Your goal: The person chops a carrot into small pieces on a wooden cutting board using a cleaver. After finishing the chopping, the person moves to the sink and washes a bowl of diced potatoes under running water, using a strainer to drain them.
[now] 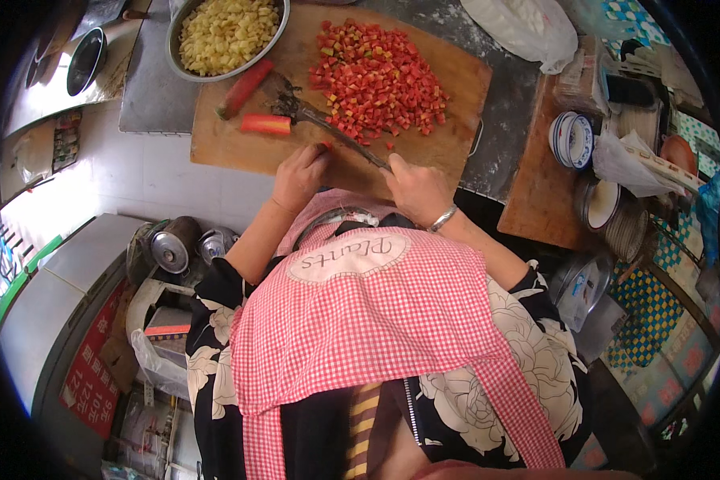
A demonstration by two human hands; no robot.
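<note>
A wooden cutting board [240, 160] lies on the counter in front of me. My right hand [420, 190] is closed round the near end of a dark-bladed knife [340, 136], which slants up and left across the board. Over the board's near edge, my left hand [300, 174] has its fingers bent together; a tiny red bit shows by the fingertips, and what they hold is hidden. A whole red carrot [246, 88] and a cut carrot piece [266, 124] lie left of the blade. Beyond it spreads a heap of diced red carrot [384, 80].
A metal bowl [283, 36] of pale yellow cubes stands at the board's far left corner. A white plastic bag [528, 28] lies at the far right. Stacked blue-rimmed bowls [570, 140] sit on a wooden surface [540, 200] to the right. Lidded pots [170, 250] stand low left.
</note>
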